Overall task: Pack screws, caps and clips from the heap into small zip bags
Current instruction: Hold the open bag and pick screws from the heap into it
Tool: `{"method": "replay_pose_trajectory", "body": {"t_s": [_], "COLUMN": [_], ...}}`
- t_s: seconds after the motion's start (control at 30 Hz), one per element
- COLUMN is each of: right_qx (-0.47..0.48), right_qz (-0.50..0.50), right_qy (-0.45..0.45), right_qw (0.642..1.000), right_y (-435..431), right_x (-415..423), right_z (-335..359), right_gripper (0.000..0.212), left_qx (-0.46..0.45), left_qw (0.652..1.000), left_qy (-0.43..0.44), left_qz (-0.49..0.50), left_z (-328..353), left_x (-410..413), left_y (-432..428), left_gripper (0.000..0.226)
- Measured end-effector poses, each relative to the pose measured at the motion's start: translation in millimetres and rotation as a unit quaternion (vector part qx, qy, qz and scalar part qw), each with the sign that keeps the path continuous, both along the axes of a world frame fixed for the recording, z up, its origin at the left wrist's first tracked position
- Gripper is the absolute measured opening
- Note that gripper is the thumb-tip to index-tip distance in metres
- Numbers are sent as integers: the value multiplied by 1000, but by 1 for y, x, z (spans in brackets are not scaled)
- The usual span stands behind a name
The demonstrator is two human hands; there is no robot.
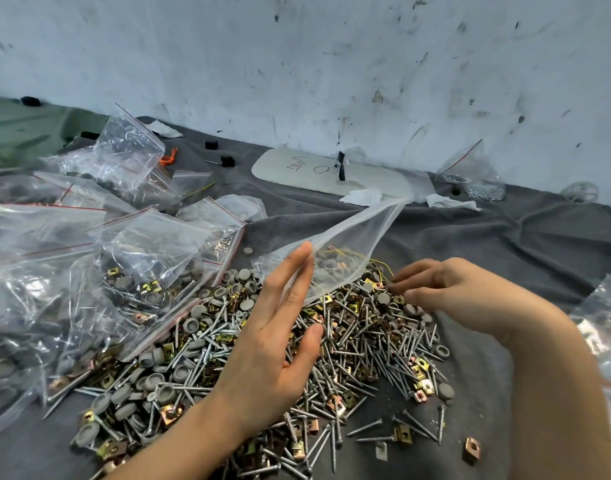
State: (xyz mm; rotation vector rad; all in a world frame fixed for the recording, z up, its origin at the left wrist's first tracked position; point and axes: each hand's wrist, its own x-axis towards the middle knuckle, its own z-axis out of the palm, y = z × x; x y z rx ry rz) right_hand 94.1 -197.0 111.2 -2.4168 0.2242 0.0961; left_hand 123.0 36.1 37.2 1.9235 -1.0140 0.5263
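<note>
Holding the zip bag (pixel 345 244) like this, is that good enough? asks the newcomer.

Only just, says the packer. Your left hand (pixel 280 341) is spread, with its fingers straight and lying along the near edge of the bag, the thumb apart below. Nothing there is curled round the plastic, so I judge the bag could slide off once it gets heavier.

And where should the bag sit?

Where it is: over the far side of the heap (pixel 331 358) on the grey cloth (pixel 505 244), its low end resting on the pieces and its far corner raised. A few caps and clips and a bit of yellow wire (pixel 335 252) already lie inside. I cannot make out which edge is the mouth, so find it and keep it turned toward your picking hand.

My right hand (pixel 446 292)?

Its fingers are curled, and the fingertips (pixel 396 284) are down at the heap's far right edge, just beside the bag. Whether they pinch a piece, I cannot tell. Take one kind at a time: screws (pixel 366 341) by the shank with the points away from the film, caps (pixel 243 275) flat, clips (pixel 427 386) last, as their corners may snag.

Anything to watch?

The filled bags (pixel 151 258) to your left touch the heap, so don't drag loose pieces under them.
</note>
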Motion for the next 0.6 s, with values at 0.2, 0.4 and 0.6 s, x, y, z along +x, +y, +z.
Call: {"method": "replay_pose_trajectory", "body": {"t_s": [0.2,0.4,0.6], "right_qx": [147,165,19], "right_qz": [227,248,157], "right_qy": [-8,-45,-95], "right_qw": [963,953,983], "right_y": [24,56,54], "right_x": [-30,-35,-29], "right_z": [38,46,42], "right_gripper": [27,44,53], "left_qx": [4,-6,-9], "left_qw": [1000,1000,1000], "left_qy": [-9,4,-9], "left_qz": [3,-8,-1], "left_z": [-1,-2,-2], "left_x": [1,2,1], "left_y": [0,1,-1], "left_gripper": [62,61,63]}}
